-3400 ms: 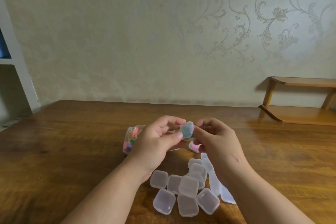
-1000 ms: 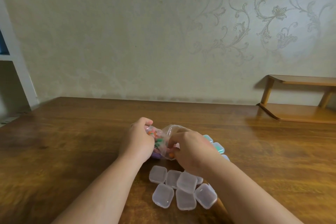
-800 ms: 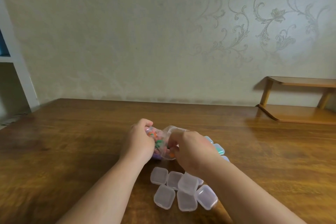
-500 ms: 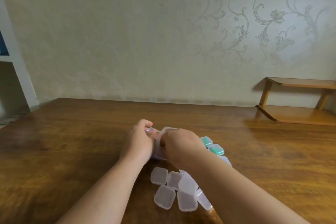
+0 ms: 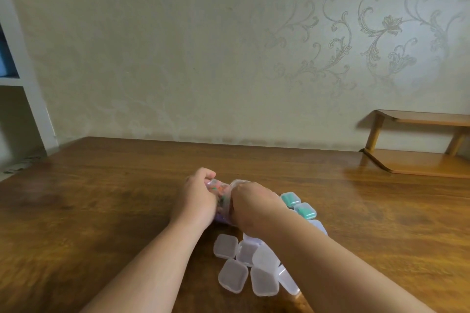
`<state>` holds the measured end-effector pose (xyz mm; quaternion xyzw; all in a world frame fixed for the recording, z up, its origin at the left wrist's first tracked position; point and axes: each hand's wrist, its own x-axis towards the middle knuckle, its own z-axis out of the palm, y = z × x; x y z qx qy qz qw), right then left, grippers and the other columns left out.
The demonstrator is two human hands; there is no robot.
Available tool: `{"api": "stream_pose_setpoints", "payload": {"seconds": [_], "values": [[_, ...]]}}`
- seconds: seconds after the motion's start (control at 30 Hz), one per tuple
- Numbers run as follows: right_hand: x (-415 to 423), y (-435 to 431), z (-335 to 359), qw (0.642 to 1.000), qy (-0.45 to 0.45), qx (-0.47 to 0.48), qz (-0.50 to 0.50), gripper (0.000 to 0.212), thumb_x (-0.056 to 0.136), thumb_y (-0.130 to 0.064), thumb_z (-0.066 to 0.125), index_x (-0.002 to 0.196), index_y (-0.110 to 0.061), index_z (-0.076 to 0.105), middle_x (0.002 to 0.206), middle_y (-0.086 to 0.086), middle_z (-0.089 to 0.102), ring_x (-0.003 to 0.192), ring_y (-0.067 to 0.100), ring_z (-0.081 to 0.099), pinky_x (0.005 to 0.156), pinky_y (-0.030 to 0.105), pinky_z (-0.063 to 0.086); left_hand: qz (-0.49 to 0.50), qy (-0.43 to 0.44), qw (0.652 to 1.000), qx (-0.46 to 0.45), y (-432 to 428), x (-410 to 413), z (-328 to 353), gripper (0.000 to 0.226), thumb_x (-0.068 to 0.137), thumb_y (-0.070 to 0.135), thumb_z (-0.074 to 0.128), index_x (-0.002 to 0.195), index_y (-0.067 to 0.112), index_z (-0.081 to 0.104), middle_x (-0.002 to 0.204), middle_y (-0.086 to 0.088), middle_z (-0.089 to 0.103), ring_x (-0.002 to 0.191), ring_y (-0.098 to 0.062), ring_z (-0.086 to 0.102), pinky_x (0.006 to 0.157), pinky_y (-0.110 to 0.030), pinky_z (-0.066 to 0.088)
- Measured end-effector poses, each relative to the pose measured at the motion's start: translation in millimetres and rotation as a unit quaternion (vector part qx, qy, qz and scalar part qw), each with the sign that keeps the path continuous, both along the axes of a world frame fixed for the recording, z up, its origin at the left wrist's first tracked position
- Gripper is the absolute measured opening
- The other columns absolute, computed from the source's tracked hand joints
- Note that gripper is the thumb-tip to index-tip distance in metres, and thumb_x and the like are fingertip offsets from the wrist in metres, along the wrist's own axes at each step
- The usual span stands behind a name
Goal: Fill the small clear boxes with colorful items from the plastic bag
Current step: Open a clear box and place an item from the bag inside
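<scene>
A clear plastic bag (image 5: 220,192) full of small colorful items rests on the wooden table (image 5: 101,211) between my hands. My left hand (image 5: 197,198) grips the bag's left side. My right hand (image 5: 250,207) is curled over the bag's mouth, its fingers hidden inside or behind the plastic. Several empty small clear boxes (image 5: 232,276) lie in a cluster near me, partly under my right forearm. Two boxes with green contents (image 5: 297,204) sit just right of my right hand.
A low wooden shelf (image 5: 417,150) stands at the table's back right against the patterned wall. A white shelving unit (image 5: 23,99) rises at the far left.
Earlier both hands held one small box with green contents; now that box lies on the table at the right. Both hands went to the bag, and the right hand has closed over its mouth.
</scene>
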<state>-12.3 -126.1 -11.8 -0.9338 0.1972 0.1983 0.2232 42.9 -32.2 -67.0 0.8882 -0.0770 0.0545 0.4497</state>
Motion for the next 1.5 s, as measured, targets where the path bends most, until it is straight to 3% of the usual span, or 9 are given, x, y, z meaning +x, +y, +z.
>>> {"api": "stream_pose_setpoints", "payload": {"seconds": [0.23,0.4,0.57,0.7,0.8,0.97,1.17,1.37,1.5], "values": [[13.0,-11.9,-5.3,0.996,0.015,-0.089,0.018,0.046,0.097,-0.017,0.055,0.141,-0.011,0.043,0.142,0.011,0.047,0.133,0.026,0.044,0.113,0.04,0.036,0.013,0.002,1.0,-0.018,1.0,-0.8,1.1,0.044,0.092,-0.002,0.056,0.127,0.024,0.056,0.128,-0.002,0.059,0.108,-0.024,0.06,0.081,-0.042,0.06],[-19.6,-19.9,-19.0,0.946,-0.31,-0.069,0.061,0.014,0.095,-0.012,0.055,0.105,-0.013,0.065,0.108,0.005,0.059,0.088,0.019,0.058,0.075,0.027,0.049,0.062,-0.011,0.998,0.005,1.4,1.6,2.5,0.044,0.09,0.0,0.06,0.127,0.024,0.055,0.13,-0.003,0.058,0.11,-0.022,0.059,0.074,-0.03,0.055],[-38.8,-36.9,-10.9,0.931,-0.362,-0.037,0.019,0.012,0.099,-0.019,0.054,0.092,-0.026,0.062,0.1,-0.003,0.06,0.083,0.011,0.055,0.071,0.024,0.048,0.1,-0.006,0.995,0.024,6.9,6.4,1.2,0.043,0.09,0.011,0.066,0.128,0.027,0.053,0.127,-0.003,0.058,0.108,-0.023,0.06,0.078,-0.036,0.059],[-54.2,-50.9,-10.1,0.925,-0.368,0.087,-0.033,0.017,0.098,-0.026,0.056,0.084,-0.023,0.065,0.08,-0.003,0.067,0.067,0.009,0.059,0.057,0.019,0.046,0.115,-0.124,0.98,0.103,8.2,-10.9,9.7,0.039,0.095,0.038,0.06,0.133,0.031,0.054,0.137,0.001,0.053,0.124,-0.022,0.048,0.094,-0.035,0.047],[-70.1,-60.2,-10.4,0.906,-0.36,0.213,-0.06,0.02,0.098,-0.021,0.055,0.086,-0.017,0.07,0.073,-0.003,0.068,0.062,0.008,0.058,0.059,0.02,0.05,-0.022,-0.236,0.971,-0.01,6.8,-27.6,22.0,0.023,0.095,0.028,0.06,0.117,0.028,0.066,0.119,0.013,0.059,0.107,-0.007,0.055,0.08,-0.018,0.048],[-77.6,-58.6,-12.4,0.902,-0.325,0.283,-0.022,0.023,0.1,-0.012,0.052,0.086,-0.012,0.07,0.073,-0.001,0.067,0.066,0.012,0.062,0.066,0.028,0.055,-0.29,-0.23,0.928,-0.044,0.7,-56.0,28.7,0.032,0.092,0.012,0.065,0.117,0.031,0.071,0.098,0.016,0.064,0.097,0.004,0.056,0.081,-0.003,0.041],[-77.2,-53.1,-11.1,0.861,-0.341,0.369,-0.082,0.007,0.093,-0.013,0.063,0.098,-0.008,0.066,0.082,0.01,0.073,0.065,0.015,0.068,0.066,0.03,0.06,-0.235,-0.218,0.947,-0.017,-0.1,-56.1,28.7,0.013,0.09,0.017,0.069,0.094,0.028,0.074,0.093,0.015,0.062,0.092,0.002,0.054,0.071,-0.002,0.039],[-75.0,-50.7,-13.6,0.822,-0.388,0.393,-0.138,0.008,0.085,-0.011,0.073,0.092,-0.007,0.07,0.082,0.009,0.075,0.073,0.019,0.072,0.069,0.026,0.06,-0.192,-0.152,0.968,-0.054,-1.0,-58.0,29.3,0.008,0.092,0.023,0.066,0.09,0.03,0.067,0.089,0.021,0.064,0.088,0.0,0.061,0.072,-0.015,0.052],[-73.9,-48.7,-14.9,0.794,-0.424,0.403,-0.162,0.009,0.083,-0.002,0.073,0.088,-0.01,0.072,0.079,0.008,0.075,0.082,0.027,0.073,0.078,0.036,0.062,-0.178,-0.094,0.973,-0.112,-0.7,-55.7,29.0,0.019,0.092,0.016,0.066,0.099,0.033,0.067,0.089,0.021,0.07,0.089,0.008,0.064,0.066,-0.006,0.051]]}}
